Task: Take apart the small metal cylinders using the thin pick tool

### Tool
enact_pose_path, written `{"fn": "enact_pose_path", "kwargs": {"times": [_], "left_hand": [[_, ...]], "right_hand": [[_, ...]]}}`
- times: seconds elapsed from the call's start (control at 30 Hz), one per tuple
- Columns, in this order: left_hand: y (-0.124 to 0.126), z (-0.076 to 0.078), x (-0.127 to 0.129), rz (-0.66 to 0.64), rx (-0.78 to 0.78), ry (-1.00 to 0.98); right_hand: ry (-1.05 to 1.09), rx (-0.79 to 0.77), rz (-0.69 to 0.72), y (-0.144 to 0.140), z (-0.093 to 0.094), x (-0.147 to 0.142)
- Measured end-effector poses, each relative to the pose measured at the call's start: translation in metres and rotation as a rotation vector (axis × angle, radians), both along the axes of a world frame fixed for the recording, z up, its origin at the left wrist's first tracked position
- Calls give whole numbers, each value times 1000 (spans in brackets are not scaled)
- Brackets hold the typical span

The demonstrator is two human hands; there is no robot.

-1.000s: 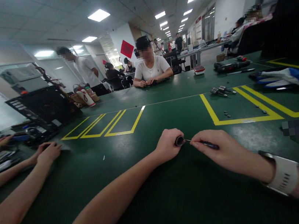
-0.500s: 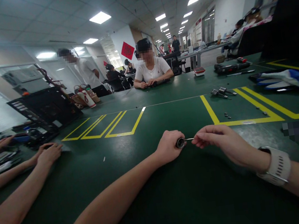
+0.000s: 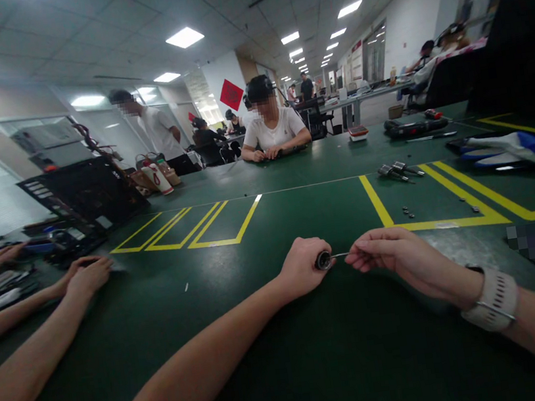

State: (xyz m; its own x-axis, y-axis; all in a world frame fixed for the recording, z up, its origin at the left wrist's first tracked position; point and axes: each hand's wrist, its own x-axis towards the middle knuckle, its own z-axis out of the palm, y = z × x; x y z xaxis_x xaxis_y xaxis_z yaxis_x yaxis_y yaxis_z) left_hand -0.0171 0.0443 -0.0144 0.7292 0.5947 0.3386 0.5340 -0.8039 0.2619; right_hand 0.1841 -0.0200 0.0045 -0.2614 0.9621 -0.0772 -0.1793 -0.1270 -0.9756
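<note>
A: How far along is it?
B: The thin tool (image 3: pixel 339 255) sits in the small round part (image 3: pixel 324 260), mid-work. Left hand (image 3: pixel 302 266) clamps the part, right hand (image 3: pixel 388 253) pinches the tool; loose screws (image 3: pixel 408 211) wait beyond the right hand

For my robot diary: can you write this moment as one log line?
left hand: grips small round part | right hand: pinches thin tool at part | surface: green table

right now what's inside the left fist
The left hand is closed round a small dark round part; only its ringed end shows. A thin metal shaft runs from it to the right hand. The rest is covered.
</note>
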Motion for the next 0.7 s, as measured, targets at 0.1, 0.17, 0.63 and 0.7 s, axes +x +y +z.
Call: {"fn": "enact_pose_path", "kwargs": {"times": [0.1,0.17,0.63,0.7], "left_hand": [[0,-1,0,0,10,-3],[0,-1,0,-4,20,-9],[1,-1,0,39,-9,4],[0,0,0,47,-13,7]], "right_hand": [[21,-17,-12,-1,0,-1],[-11,19,-18,-2,2,-2],[154,-178,-3,6,-7,5],[147,-179,-14,5,-6,6]]}}
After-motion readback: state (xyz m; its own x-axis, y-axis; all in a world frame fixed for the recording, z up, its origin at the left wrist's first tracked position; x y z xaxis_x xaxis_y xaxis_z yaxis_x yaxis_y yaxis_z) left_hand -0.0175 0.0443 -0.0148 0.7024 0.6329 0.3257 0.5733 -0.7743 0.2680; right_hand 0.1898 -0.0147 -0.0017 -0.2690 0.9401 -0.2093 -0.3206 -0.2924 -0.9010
